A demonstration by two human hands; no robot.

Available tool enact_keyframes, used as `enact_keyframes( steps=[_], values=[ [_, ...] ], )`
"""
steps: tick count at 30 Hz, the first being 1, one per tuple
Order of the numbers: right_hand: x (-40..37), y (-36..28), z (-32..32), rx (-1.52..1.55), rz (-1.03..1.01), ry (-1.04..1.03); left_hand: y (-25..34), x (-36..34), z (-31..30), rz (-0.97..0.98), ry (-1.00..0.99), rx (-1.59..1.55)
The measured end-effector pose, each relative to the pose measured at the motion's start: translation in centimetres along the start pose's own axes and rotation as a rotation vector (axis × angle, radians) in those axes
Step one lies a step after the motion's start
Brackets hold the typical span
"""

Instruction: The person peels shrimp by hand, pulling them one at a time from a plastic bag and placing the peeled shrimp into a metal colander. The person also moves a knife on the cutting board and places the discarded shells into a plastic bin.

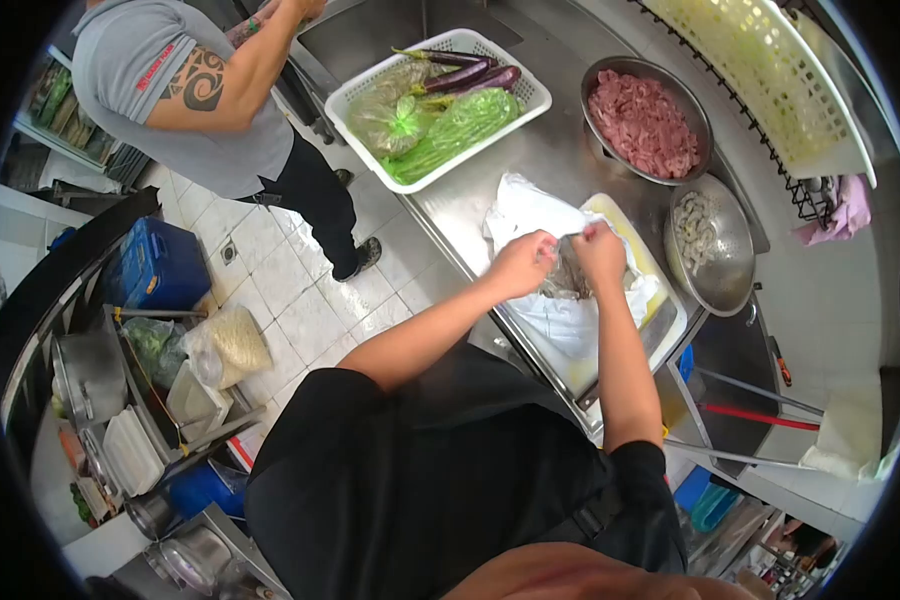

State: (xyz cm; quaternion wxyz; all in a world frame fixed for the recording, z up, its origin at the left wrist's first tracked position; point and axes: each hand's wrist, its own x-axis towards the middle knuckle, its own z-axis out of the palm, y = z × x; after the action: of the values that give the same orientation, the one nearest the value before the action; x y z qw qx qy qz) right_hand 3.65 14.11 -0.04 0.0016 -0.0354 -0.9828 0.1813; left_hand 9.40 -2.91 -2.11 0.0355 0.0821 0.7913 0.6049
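A white plastic bag [532, 212] lies open over a white tray [672, 335] on the steel counter. Inside the bag's opening is something brownish, partly covered by plastic. My left hand [523, 264] pinches the bag's edge on the left of the opening. On the right of it, my right hand [600, 255] has its fingers closed on the bag's rim. The two hands are a short way apart, with the brownish contents between them.
Behind stands a white basket [417, 186] with eggplants and bagged greens. A bowl of sliced meat [645, 125] and a colander [735, 270] of pale pieces stand at the right. Another person [210, 110] stands at the left beyond the counter.
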Motion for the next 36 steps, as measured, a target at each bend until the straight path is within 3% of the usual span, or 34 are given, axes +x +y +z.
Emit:
enact_keyframes(
  steps=[2,3,4,5,6,7,8,9,11,13,15,16,18,31,34,36],
  values=[
    [-1.6,3.4,0.9,0.506,0.007,0.079,0.0,1.7,1.5,0.106,0.114,0.055],
    [-2.9,3.7,0.6,0.504,0.012,0.082,-0.2,2.3,2.7,0.257,0.109,0.053],
    [-4.6,3.9,-0.3,0.967,0.164,0.018,-0.1,2.3,3.4,0.405,0.092,0.046],
    [-6.1,4.1,-1.2,1.429,0.328,-0.033,-0.3,2.5,3.9,0.405,0.062,0.033],
    [-7.3,4.0,-1.6,1.611,0.328,0.027,0.0,3.1,4.4,0.244,-0.162,-0.042],
    [-8.5,3.9,-2.1,1.605,0.367,0.088,0.3,3.3,5.5,0.084,-0.403,-0.111],
    [-9.0,4.0,-2.7,1.599,0.359,0.099,-0.5,3.0,7.4,0.008,-0.404,-0.442],
    [-9.6,4.2,-2.9,1.595,0.355,0.114,-1.1,3.1,8.4,0.046,-0.392,-0.432],
    [-10.3,5.6,-2.5,1.395,0.275,0.193,3.0,2.8,6.3,0.050,-0.439,-0.060],
    [-10.7,7.2,-1.5,0.954,0.156,0.318,2.8,3.4,7.0,0.005,-0.536,-0.121],
    [-11.6,4.5,-4.4,0.323,0.089,0.462,3.2,3.0,7.8,-0.055,-0.623,-0.197],
    [-11.8,3.7,-5.5,0.310,0.120,0.478,3.8,3.1,7.9,-0.048,-0.631,-0.179],
    [-11.7,2.9,-6.7,0.085,-0.018,0.411,4.5,3.2,8.2,-0.037,-0.638,-0.156],
    [-9.4,4.1,-7.4,0.442,-0.080,0.075,5.1,1.8,5.1,-0.001,-0.573,-0.164],
    [-8.6,5.9,-6.8,0.622,-0.004,-0.032,5.5,1.5,4.8,0.062,-0.566,-0.156],
    [-8.3,7.4,-6.4,1.030,0.089,-0.059,5.5,1.2,5.2,0.099,-0.561,-0.133]
  ],
)
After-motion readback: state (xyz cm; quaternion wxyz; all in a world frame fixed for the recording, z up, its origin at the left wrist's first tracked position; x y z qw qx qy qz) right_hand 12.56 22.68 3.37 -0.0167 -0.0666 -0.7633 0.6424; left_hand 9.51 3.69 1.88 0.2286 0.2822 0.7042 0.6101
